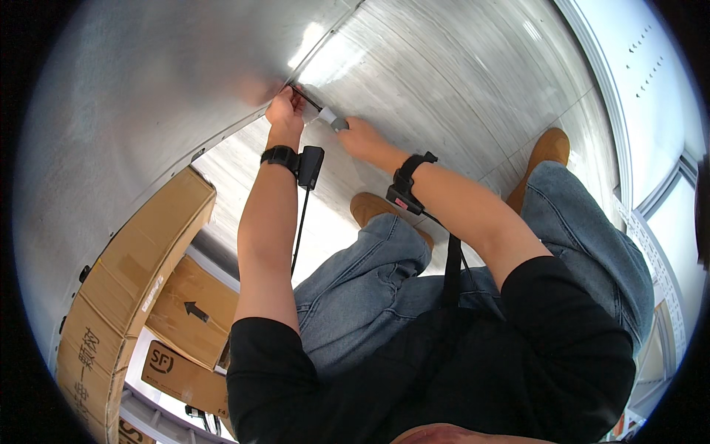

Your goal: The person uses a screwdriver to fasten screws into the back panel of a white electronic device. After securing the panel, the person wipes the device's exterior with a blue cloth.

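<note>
My right hand [362, 139] grips the grey and white handle of a screwdriver [329, 116]. Its thin dark shaft runs up and left to the lower edge of a large grey metal panel [170, 81]. At that same edge, my left hand [284, 107] is closed with its fingers curled beside the screwdriver's tip. What those fingers pinch, if anything, is too small to make out, and the tip's exact contact point is hidden.
Cardboard boxes [177, 296] stand at the left beside the panel. My shoes [551, 148] rest on the pale wood-look floor [444, 81]. A white wall or frame [629, 81] curves along the right. Cables hang from the black devices strapped to both wrists.
</note>
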### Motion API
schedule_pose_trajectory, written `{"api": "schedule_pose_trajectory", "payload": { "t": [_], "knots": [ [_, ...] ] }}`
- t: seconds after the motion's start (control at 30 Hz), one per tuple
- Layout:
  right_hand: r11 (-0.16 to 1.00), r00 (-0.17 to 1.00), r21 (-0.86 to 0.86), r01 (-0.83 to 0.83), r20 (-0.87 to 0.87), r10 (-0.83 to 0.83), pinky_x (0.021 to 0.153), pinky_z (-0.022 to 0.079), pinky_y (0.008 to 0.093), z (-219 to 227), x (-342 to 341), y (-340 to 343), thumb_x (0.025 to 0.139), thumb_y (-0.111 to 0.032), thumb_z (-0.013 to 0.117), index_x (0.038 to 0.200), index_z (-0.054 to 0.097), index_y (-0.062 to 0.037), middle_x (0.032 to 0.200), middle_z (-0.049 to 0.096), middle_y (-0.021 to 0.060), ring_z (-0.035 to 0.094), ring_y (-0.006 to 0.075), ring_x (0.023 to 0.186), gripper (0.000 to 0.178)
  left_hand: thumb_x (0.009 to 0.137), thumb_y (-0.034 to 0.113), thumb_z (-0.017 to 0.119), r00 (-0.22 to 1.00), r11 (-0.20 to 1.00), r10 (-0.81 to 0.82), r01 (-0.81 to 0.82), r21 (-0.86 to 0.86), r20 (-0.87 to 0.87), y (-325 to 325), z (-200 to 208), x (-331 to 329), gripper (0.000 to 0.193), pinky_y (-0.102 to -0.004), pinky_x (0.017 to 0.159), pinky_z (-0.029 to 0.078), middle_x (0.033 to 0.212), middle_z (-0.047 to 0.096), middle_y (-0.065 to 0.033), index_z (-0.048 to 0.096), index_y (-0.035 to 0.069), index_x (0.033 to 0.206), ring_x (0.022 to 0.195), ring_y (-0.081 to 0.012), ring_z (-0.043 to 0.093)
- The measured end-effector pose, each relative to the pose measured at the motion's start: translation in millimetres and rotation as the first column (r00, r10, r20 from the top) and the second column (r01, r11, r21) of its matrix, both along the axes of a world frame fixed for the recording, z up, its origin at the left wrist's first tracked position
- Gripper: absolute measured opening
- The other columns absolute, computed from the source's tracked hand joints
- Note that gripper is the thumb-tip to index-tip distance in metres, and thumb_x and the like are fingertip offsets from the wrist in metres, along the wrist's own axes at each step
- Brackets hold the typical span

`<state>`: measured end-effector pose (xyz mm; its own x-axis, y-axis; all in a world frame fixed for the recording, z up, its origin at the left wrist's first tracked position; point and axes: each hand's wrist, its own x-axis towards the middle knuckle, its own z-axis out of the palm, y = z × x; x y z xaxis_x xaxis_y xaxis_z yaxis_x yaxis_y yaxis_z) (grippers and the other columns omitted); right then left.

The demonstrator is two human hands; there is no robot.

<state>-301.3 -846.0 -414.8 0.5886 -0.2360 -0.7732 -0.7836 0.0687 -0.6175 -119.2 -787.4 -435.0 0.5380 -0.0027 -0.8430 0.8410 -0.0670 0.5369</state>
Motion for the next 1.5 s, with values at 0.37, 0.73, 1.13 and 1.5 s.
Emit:
{"api": "schedule_pose_trajectory", "payload": {
  "t": [0.37,0.73,1.13,1.5],
  "knots": [
    [0.985,0.986,-0.098,0.142,0.104,-0.131,0.083,0.047,0.0455,31,-7,2,0.084,-0.017,0.068,0.116,0.047,0.002,0.108,0.06,0.0259,0.061,0.0412,0.098,0.043,0.092,0.006,0.057,0.998,0.998,0.015,-0.011,0.058,-0.058,-7,4,5,0.007,-0.0338,0.067,0.05,0.082,0.065,-0.0092,0.06,0.003,0.097,0.071,-0.0198,0.059],
    [0.983,0.979,-0.099,0.157,0.143,-0.142,0.081,0.048,0.0452,17,-9,11,0.085,-0.018,0.069,0.118,0.049,0.002,0.1,0.062,0.0234,0.063,0.0368,0.091,0.043,0.095,0.011,0.051,0.989,0.997,0.027,-0.017,0.071,-0.147,-11,3,10,0.008,-0.0383,0.07,0.045,0.08,0.063,-0.0085,0.058,0.006,0.096,0.07,-0.0211,0.055],
    [0.992,0.995,0.081,0.101,-0.015,-0.1,0.081,0.048,0.0463,14,-1,4,0.09,-0.031,0.063,0.122,0.049,0.0021,0.103,0.063,0.0253,0.063,0.0376,0.093,0.048,0.093,0.011,0.05,0.991,0.999,0.0,0.007,0.051,-0.131,-12,7,9,0.009,-0.0371,0.068,0.047,0.078,0.062,-0.0091,0.056,0.005,0.091,0.069,-0.0228,0.054],
    [0.971,0.966,-0.064,0.231,0.135,-0.221,0.078,0.049,0.0477,24,-5,12,0.085,-0.022,0.069,0.119,0.046,0.0021,0.105,0.06,0.0236,0.063,0.0351,0.085,0.047,0.09,0.009,0.05,0.993,1.0,0.011,-0.009,0.021,-0.119,-14,6,8,0.009,-0.0363,0.062,0.047,0.075,0.061,-0.01,0.055,0.002,0.089,0.065,-0.0229,0.055]
  ]
}}
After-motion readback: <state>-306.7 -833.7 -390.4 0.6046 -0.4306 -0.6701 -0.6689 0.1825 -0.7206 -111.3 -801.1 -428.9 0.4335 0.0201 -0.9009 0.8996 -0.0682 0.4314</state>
